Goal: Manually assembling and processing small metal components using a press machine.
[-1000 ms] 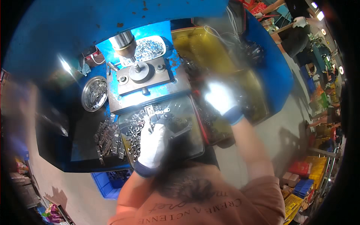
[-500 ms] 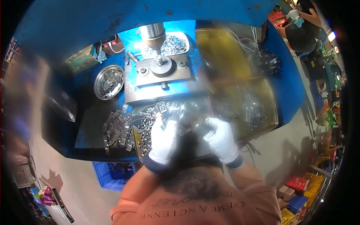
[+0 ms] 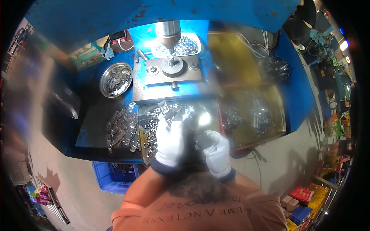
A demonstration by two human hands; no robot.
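Observation:
Both my hands wear white gloves and hover over a shallow metal tray (image 3: 139,133) heaped with small metal pieces (image 3: 151,135). My left hand (image 3: 169,142) is closed, and a flat metal bracket with a square hole (image 3: 164,107) sticks up from its fingertips. Just right of it, my right hand (image 3: 217,154) has its fingers curled together; a dark blur over the fingertips hides what they hold. Beyond the tray stands a press, its steel die block (image 3: 173,77) carrying a round disc (image 3: 172,67) under the spindle (image 3: 168,34).
Loose flat metal strips (image 3: 123,129) lie left of the tray. A round steel bowl (image 3: 102,82) and a white tray (image 3: 198,40), both with metal parts, sit farther back. Yellowish trays (image 3: 246,86) with plastic bags are at right. A blue crate (image 3: 101,179) stands below the bench.
My right hand has moved left, toward my left hand, and slightly lower. My left hand keeps the bracket in its fingers. The whole view has shifted slightly.

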